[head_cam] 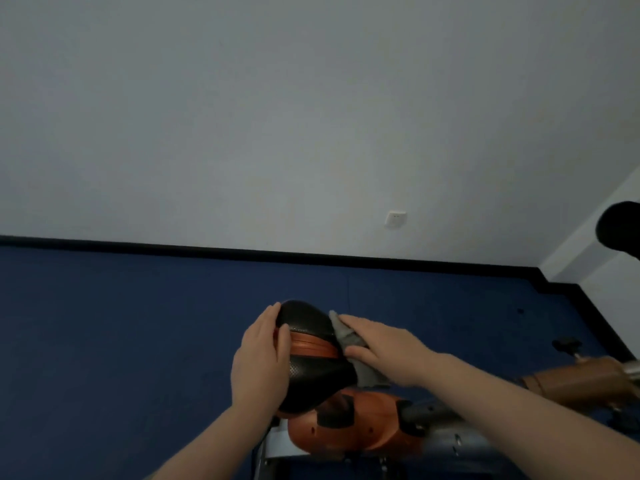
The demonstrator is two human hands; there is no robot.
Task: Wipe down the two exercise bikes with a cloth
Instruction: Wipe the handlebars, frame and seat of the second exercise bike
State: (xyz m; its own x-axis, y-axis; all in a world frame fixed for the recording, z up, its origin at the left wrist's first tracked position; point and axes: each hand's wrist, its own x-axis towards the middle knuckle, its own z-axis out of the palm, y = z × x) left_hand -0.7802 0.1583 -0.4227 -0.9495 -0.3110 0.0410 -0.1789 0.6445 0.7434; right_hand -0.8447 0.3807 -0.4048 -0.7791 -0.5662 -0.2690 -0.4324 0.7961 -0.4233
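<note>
While the camera is looking down at it, the black perforated saddle [313, 355] with its orange band is sitting low in the middle of the view, mounted on the orange body of an exercise bike [349, 429]. Left hand [261, 358]: lying flat against the saddle's left side, fingers straight and together, thumb resting on the orange band, gripping nothing. Right hand [377, 346]: pressing on the saddle's right side with fingers extended. Grey cloth [349, 341]: lying under that palm and fingers, its edges showing beyond the fingertips and hanging below the wrist beside the saddle. Blue floor [121, 323]: spreading around the saddle to a black skirting at the wall. White socket plate [395, 218]: on the wall above the saddle. Dark rounded shape [620, 232]: far right of the saddle, possibly another bike's part; the dim light is making this uncertain.
</note>
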